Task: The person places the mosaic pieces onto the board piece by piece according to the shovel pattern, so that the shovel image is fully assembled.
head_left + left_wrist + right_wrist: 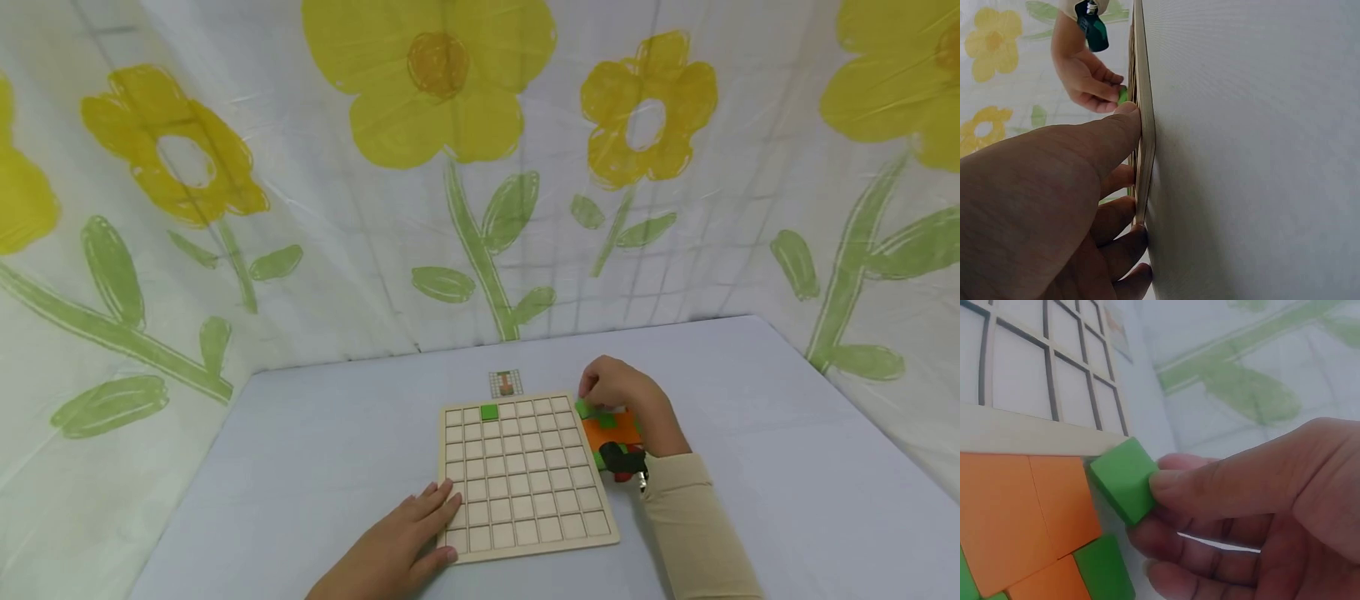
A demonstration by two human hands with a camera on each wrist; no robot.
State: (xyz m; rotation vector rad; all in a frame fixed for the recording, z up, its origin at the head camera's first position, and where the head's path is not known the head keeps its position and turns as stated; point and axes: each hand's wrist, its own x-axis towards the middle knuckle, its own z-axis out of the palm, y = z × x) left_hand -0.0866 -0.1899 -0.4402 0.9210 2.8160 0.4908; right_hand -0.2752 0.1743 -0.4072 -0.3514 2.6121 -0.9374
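Observation:
A wooden grid board (525, 475) lies on the table, with one green square tile (490, 412) set in its top row. At the board's lower left edge rests my left hand (408, 533), fingers stretched over the rim; the left wrist view shows its thumb on the frame. Beyond the top right corner, my right hand (618, 385) pinches a green tile (1125, 481) between thumb and fingers. That tile is tilted, close to the board's frame (1035, 434) in the right wrist view. Orange tiles (1004, 519) and another green tile (1107, 569) lie below it.
A small printed grid card (506, 383) lies just behind the board. The loose tiles (611, 429) sit along the board's right side, partly hidden by the right wrist and its black strap device (621, 458). A flower-patterned curtain (360, 250) rises behind the table.

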